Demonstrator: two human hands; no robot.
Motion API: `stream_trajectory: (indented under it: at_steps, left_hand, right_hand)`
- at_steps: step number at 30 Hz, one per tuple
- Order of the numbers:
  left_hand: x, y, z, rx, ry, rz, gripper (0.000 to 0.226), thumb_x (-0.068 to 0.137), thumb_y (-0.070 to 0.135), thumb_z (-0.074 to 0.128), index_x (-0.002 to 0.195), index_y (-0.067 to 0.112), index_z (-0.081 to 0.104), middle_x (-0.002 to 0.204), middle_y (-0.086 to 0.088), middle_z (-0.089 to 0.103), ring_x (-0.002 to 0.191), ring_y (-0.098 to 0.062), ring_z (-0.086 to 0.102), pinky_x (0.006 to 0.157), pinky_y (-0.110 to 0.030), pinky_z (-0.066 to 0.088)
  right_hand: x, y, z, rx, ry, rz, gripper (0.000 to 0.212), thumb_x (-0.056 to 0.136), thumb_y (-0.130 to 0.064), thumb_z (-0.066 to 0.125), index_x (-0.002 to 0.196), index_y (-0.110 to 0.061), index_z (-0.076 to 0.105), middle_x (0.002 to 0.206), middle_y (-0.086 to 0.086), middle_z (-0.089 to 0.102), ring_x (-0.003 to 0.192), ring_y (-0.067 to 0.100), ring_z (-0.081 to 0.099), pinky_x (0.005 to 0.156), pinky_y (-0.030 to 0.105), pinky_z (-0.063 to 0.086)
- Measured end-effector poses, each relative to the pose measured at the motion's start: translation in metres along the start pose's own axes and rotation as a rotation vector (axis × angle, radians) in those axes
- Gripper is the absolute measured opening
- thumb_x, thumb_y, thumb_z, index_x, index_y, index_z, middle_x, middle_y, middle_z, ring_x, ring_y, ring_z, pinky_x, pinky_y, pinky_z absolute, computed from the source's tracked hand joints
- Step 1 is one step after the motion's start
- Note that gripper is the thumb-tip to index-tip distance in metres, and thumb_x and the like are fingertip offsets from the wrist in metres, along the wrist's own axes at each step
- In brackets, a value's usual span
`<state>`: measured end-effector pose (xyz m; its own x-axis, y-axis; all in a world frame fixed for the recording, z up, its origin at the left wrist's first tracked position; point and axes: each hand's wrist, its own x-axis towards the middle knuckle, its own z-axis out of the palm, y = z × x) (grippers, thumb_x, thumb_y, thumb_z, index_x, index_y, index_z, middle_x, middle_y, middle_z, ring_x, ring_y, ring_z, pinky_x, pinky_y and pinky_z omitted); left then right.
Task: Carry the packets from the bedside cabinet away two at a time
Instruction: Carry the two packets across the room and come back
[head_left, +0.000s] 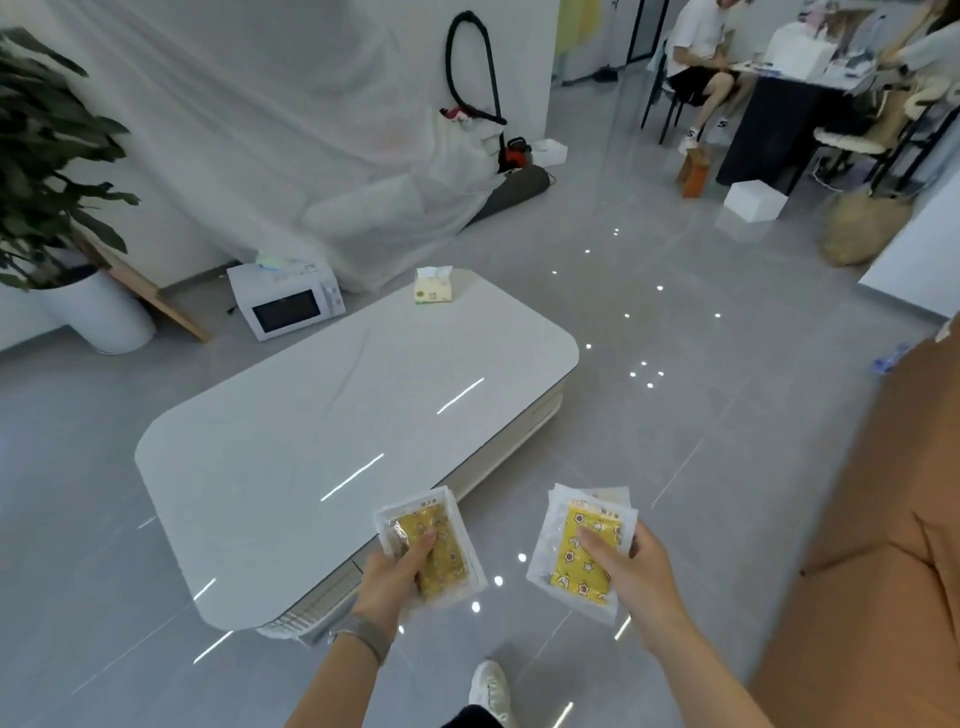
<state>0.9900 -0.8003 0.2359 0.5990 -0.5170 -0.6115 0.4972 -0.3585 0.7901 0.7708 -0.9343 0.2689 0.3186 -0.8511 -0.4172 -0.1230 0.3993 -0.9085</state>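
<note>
Each hand pinches clear plastic packets with yellow star-print contents, left hand (390, 574) one packet (428, 545), right hand (631, 569) a fanned stack (576, 545), beside the near end of the white rounded table (311, 441).

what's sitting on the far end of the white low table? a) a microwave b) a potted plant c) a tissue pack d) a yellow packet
c, a tissue pack stands near the far edge of the white low table; the microwave and potted plant are on the floor beyond it, and the yellow packets are held in the left hand and right hand.
</note>
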Motion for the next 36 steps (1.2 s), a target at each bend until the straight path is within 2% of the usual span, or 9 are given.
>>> stream_trajectory:
  at_steps: [3,9,13,17,21,24,27,32,36]
  left_hand:
    - [0.035,0.019,0.026,-0.013,0.018,-0.017,0.013,0.086,0.021,0.072,0.09,0.009,0.07,0.083,-0.005,0.075,0.076,-0.019,0.071,0.056,-0.024,0.056]
    - [0.084,0.039,0.064,0.0,0.058,-0.024,0.016,0.086,0.026,0.072,0.09,0.01,0.071,0.084,-0.004,0.076,0.083,-0.023,0.072,0.08,-0.038,0.058]
    - [0.103,0.037,0.083,-0.064,0.137,-0.01,0.012,0.089,0.025,0.069,0.09,0.012,0.07,0.08,0.001,0.076,0.078,-0.016,0.072,0.078,-0.034,0.058]
    - [0.118,0.028,0.094,-0.121,0.237,0.008,0.012,0.09,0.025,0.068,0.093,0.014,0.071,0.091,-0.002,0.076,0.089,-0.02,0.072,0.083,-0.037,0.057]
    - [0.133,0.012,0.092,-0.201,0.341,0.051,0.015,0.089,0.026,0.067,0.099,0.014,0.07,0.097,-0.002,0.076,0.091,-0.017,0.072,0.083,-0.035,0.055]
    - [0.153,-0.021,0.088,-0.231,0.397,0.064,0.018,0.088,0.027,0.068,0.101,0.014,0.07,0.1,-0.002,0.076,0.095,-0.019,0.072,0.086,-0.036,0.054]
    - [0.185,-0.066,0.087,-0.221,0.427,0.066,0.015,0.089,0.026,0.068,0.1,0.016,0.07,0.099,-0.001,0.076,0.096,-0.019,0.072,0.087,-0.037,0.055]
    - [0.259,-0.155,0.081,-0.223,0.484,0.105,0.008,0.09,0.022,0.067,0.096,0.017,0.069,0.091,0.005,0.076,0.087,-0.011,0.073,0.073,-0.025,0.058]
    - [0.329,-0.222,0.064,0.001,0.547,0.187,0.007,0.089,0.025,0.069,0.083,0.022,0.07,0.088,0.0,0.074,0.088,-0.019,0.072,0.079,-0.034,0.059]
  right_hand:
    - [0.051,-0.023,0.002,-0.038,-0.039,0.005,0.022,0.082,-0.009,0.075,0.101,-0.016,0.067,0.089,0.001,0.075,0.079,0.016,0.074,0.062,0.025,0.057]
    - [0.137,-0.042,0.006,-0.089,-0.125,0.059,0.024,0.082,-0.011,0.076,0.104,-0.016,0.067,0.094,0.002,0.075,0.082,0.016,0.073,0.063,0.025,0.057]
    - [0.19,-0.043,0.013,-0.14,-0.217,0.083,0.025,0.082,-0.011,0.076,0.104,-0.015,0.066,0.098,0.003,0.074,0.085,0.017,0.073,0.067,0.027,0.059]
    - [0.24,-0.037,0.024,-0.182,-0.334,0.108,0.022,0.082,-0.008,0.076,0.1,-0.015,0.065,0.096,0.003,0.074,0.082,0.017,0.073,0.065,0.027,0.058]
    - [0.285,-0.016,0.034,-0.236,-0.445,0.083,0.019,0.082,-0.006,0.075,0.094,-0.018,0.065,0.089,-0.002,0.074,0.079,0.013,0.072,0.065,0.025,0.058]
    - [0.316,0.017,0.038,-0.265,-0.5,0.073,0.016,0.083,-0.007,0.075,0.09,-0.019,0.066,0.085,-0.005,0.074,0.075,0.011,0.072,0.064,0.025,0.058]
    - [0.348,0.065,0.044,-0.283,-0.542,0.059,0.019,0.083,-0.009,0.075,0.097,-0.018,0.066,0.09,-0.004,0.074,0.079,0.011,0.072,0.065,0.024,0.057]
    - [0.411,0.173,0.062,-0.354,-0.605,-0.005,0.023,0.083,-0.015,0.076,0.102,-0.023,0.066,0.095,-0.006,0.074,0.084,0.008,0.072,0.068,0.023,0.057]
    - [0.472,0.268,0.086,-0.484,-0.679,-0.072,0.023,0.082,-0.019,0.077,0.101,-0.021,0.065,0.095,-0.003,0.074,0.085,0.013,0.072,0.073,0.028,0.059]
